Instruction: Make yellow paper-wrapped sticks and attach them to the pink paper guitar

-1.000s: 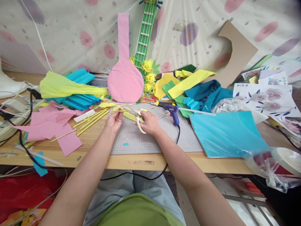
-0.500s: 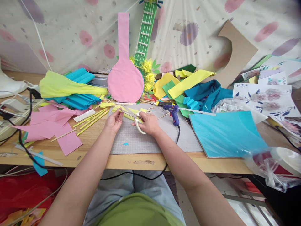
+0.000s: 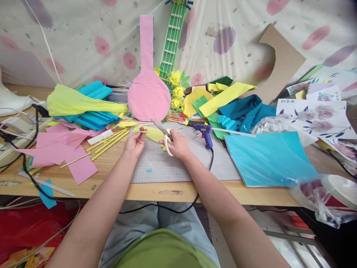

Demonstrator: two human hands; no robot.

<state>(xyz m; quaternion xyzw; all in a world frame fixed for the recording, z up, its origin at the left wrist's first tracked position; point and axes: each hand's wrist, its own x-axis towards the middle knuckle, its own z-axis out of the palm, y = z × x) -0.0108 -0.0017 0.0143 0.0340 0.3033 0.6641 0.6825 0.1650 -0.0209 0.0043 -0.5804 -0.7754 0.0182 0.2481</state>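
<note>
Scissors [image 3: 164, 132], 2 blades slightly parted, are gripped by the right hand [image 3: 178, 144], pointed away and leftward; to their left, a small yellow piece [image 3: 143, 130] is pinched by the left hand [image 3: 135, 144]

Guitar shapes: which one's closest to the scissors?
The pink guitar shape: it stands just beyond the scissors, while the green guitar shape leans farther back, partly behind it.

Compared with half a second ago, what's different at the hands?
The scissors in the right hand have swung: the blade tips moved away from the left hand's fingertips, toward the pink cutout. Nothing visibly taken up or let go; the left hand still pinches a small yellow strip. Cutout and glue gun unchanged.
</note>
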